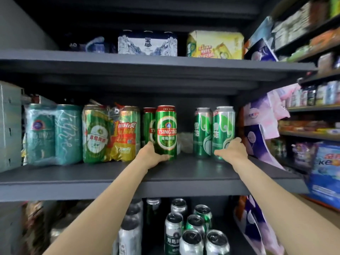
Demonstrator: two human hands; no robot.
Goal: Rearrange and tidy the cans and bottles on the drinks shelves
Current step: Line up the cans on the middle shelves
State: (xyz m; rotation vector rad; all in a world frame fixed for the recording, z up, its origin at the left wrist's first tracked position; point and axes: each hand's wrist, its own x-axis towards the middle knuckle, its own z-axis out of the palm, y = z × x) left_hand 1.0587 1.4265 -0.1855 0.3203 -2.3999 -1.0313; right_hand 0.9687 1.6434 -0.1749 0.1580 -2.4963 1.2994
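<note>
Two bare hands reach onto the middle shelf (pixel 128 173). The left hand (pixel 151 156) curls its grip round the base of an upright green can (pixel 166 132) labelled "TSINGTAO", with a second such can (pixel 148 126) just behind. The right hand (pixel 232 150) wraps the foot of a silver-green can (pixel 223 126) bearing Chinese characters, which touches its twin (pixel 203 132). Shrink-wrapped green packs (pixel 110 135) stand left.
</note>
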